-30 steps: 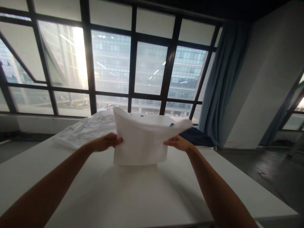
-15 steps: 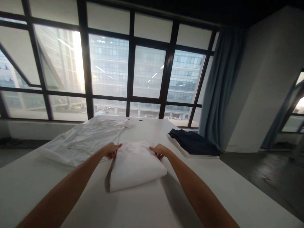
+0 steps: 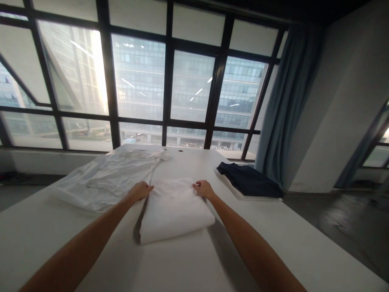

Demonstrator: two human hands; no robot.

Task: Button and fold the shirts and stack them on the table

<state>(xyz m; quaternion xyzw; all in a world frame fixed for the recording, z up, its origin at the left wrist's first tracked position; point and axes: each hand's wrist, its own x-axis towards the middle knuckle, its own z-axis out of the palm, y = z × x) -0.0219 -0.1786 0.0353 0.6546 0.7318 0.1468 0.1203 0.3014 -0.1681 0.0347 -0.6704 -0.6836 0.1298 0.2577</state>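
Note:
A folded white garment (image 3: 174,213) lies flat on the white table (image 3: 188,263) in front of me. My left hand (image 3: 140,190) rests on its far left corner, fingers curled onto the cloth. My right hand (image 3: 203,189) sits on its far right corner, fingers bent down against the fabric. Both arms reach straight out from the near edge.
A white garment (image 3: 103,180) lies spread out at the back left of the table. A folded dark navy garment (image 3: 251,184) rests on a white sheet at the back right. Large windows and a blue curtain (image 3: 282,105) stand behind the table.
The white garment, held up in the air a second ago, has been laid down folded on the table. Both hands have stayed at its far corners.

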